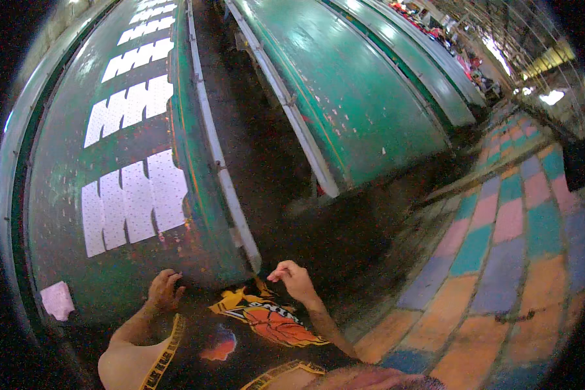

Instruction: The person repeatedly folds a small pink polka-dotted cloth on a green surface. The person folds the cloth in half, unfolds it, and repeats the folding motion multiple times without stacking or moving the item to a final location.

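My left hand [165, 288] is at the near end of a long green table [126, 270]. Its fingers curve over the table's edge, with the thumb apart and nothing visible in the grasp. To the right, my right hand [293, 282] is raised beside the corner of that table, close to the end of its metal rail [231, 207]. The fingers of this hand are bent, and whether they pinch anything is unclear. Beyond my left hand, pale dotted cut fabric pieces [136, 200] lie flat, and more rows of them [129, 108] stretch away. A small pale fabric piece [57, 301] rests at the near left corner.
A dark gap [253, 122] separates this table from a second green table [365, 97] with its own metal rail [292, 105]. On the right runs a floor of painted orange, pink, teal and violet blocks [492, 253]. A heap of colourful items [434, 29] lies far off.
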Action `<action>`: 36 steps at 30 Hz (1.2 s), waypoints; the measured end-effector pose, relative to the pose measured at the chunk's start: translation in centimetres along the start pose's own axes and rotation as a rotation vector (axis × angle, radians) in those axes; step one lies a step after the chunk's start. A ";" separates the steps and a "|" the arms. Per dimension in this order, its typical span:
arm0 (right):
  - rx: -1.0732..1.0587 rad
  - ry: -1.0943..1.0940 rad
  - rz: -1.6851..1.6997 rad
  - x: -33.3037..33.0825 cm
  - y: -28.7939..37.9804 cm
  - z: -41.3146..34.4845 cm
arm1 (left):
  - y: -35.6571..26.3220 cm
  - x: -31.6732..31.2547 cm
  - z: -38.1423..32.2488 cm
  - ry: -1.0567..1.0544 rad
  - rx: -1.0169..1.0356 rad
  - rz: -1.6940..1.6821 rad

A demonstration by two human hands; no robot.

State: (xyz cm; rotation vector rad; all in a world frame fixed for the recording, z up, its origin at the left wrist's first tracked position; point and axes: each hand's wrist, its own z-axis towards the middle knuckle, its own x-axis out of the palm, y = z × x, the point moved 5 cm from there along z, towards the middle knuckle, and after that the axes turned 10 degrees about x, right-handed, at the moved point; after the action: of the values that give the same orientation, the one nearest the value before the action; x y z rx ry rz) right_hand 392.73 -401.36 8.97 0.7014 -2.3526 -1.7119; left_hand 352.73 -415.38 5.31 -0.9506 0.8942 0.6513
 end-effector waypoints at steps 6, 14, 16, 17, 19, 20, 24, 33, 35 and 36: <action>-0.082 0.178 -0.054 -5.6 2.7 7.1 | -0.7 0.1 1.1 0.090 -0.111 0.081; -0.143 0.480 0.162 -6.8 4.4 15.5 | -1.7 2.3 10.7 -0.601 -0.593 0.268; -0.140 0.698 0.036 -6.6 4.7 16.5 | -4.0 4.4 14.5 -0.784 -0.739 0.143; -0.143 0.814 -0.009 -6.7 5.0 17.0 | -6.1 5.5 17.1 -0.808 -0.707 0.141; -0.110 0.965 -0.180 -7.2 5.3 18.1 | -9.5 7.1 22.1 -0.805 -0.625 0.123; -0.106 1.035 -0.245 -7.5 5.7 18.6 | -11.2 7.6 24.2 -0.778 -0.579 0.117; -0.071 1.221 -0.365 -8.0 6.5 21.6 | -15.6 9.3 27.5 -0.692 -0.689 -0.049; -0.189 1.236 -0.386 -2.3 9.0 28.7 | -13.0 8.1 24.4 -1.116 -0.988 -0.113; -0.144 1.313 -0.489 -0.7 10.2 29.8 | -11.9 7.5 23.8 -1.122 -0.984 -0.026; -0.208 1.341 -0.469 0.9 10.9 29.9 | -11.3 7.1 23.3 -1.130 -0.980 0.009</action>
State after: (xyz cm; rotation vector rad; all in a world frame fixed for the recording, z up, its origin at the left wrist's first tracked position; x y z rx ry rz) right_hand 377.39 -373.49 8.81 1.7107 -1.0947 -0.9371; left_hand 373.43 -398.99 10.43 -1.1685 -0.5055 1.4754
